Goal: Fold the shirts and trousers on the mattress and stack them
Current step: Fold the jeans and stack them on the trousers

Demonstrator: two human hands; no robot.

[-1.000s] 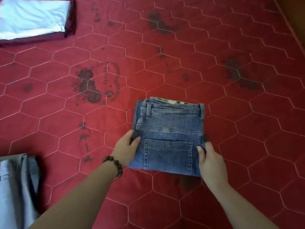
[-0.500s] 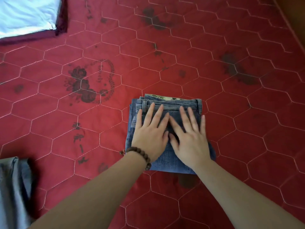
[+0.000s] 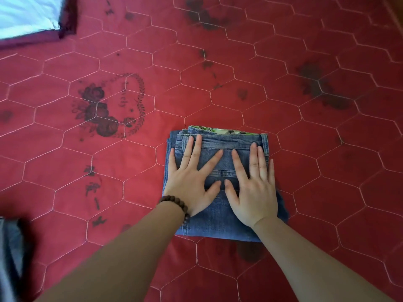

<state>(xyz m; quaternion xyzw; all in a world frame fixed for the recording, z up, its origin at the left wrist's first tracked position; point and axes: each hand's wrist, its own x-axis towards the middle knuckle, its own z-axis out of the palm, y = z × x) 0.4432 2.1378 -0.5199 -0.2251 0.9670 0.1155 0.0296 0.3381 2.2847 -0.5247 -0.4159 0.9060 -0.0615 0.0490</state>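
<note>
Two hands lie flat on one pair of folded jeans (image 3: 220, 223), which sits on the red mattress (image 3: 305, 192) near its middle. Our left hand (image 3: 192, 179) and right hand (image 3: 253, 188) press with straight, spread fingers; neither grasps the cloth. We judge the risk to be the thick bundle springing open once the pressure lifts, or the layers sliding apart if it is lifted by one edge. Count: one folded pale garment (image 3: 28, 14) at the far left corner, one grey garment (image 3: 8, 258) at the near left, apparently unfolded.
</note>
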